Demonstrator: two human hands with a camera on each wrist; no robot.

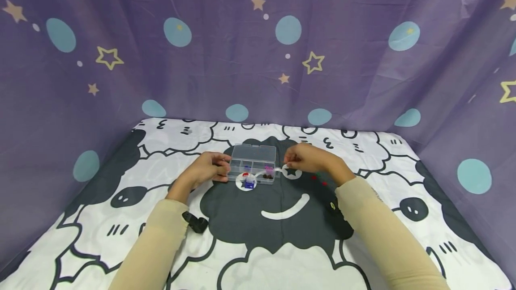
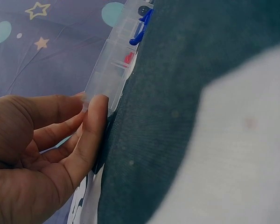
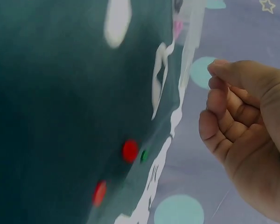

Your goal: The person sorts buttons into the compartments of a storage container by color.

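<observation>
A clear plastic compartment box (image 1: pixel 254 152) stands on the cloth with its lid raised at the back. My left hand (image 1: pixel 207 168) grips its left end, the thumb on the near side in the left wrist view. In the front compartments are a blue curved piece (image 2: pixel 141 30), a small red piece (image 2: pixel 129 58) and dark brown pieces (image 1: pixel 268 176). Pink pieces (image 1: pixel 268 169) lie behind the brown ones. Just right of the box, my right hand (image 1: pixel 308 158) is raised above the cloth, fingers curled and thumb against the index finger. Nothing shows between them.
Two small red discs (image 3: pixel 130 150) and a green one (image 3: pixel 144 155) lie on the dark patch to the right. A yellow piece (image 1: pixel 332 206) is nearer the right sleeve. The cartoon-print cloth (image 1: pixel 282 218) meets a purple curtain (image 1: pixel 225 57) behind the box.
</observation>
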